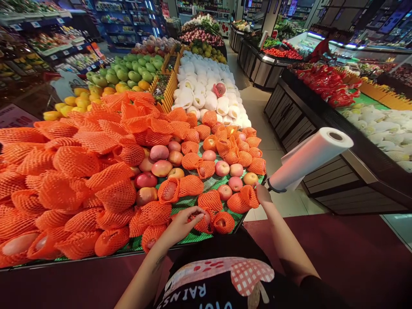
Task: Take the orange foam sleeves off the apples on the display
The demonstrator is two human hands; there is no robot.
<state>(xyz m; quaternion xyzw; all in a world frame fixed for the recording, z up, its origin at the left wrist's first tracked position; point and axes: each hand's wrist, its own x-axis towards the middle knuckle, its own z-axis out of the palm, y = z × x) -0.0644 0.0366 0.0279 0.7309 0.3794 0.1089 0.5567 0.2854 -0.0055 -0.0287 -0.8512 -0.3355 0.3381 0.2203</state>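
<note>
Your left hand [184,224] reaches over the near edge of the fruit display, and its thumb and fingertips pinch the orange foam sleeve of a netted apple [203,219]. That apple lies in the nearest row on the green mat [193,199], just left of a second wrapped apple [223,222]. Your right hand [263,194] sits at the near right corner of the display, touching an orange net [249,196]. Its fingers are turned away from you, so you cannot tell whether they are closed on it. Bare apples [225,169] lie just beyond both hands. A roll of plastic bags [310,156] juts out just right of your right hand. Farther off lie white-netted fruit [206,90] and green fruit [135,71].
</note>
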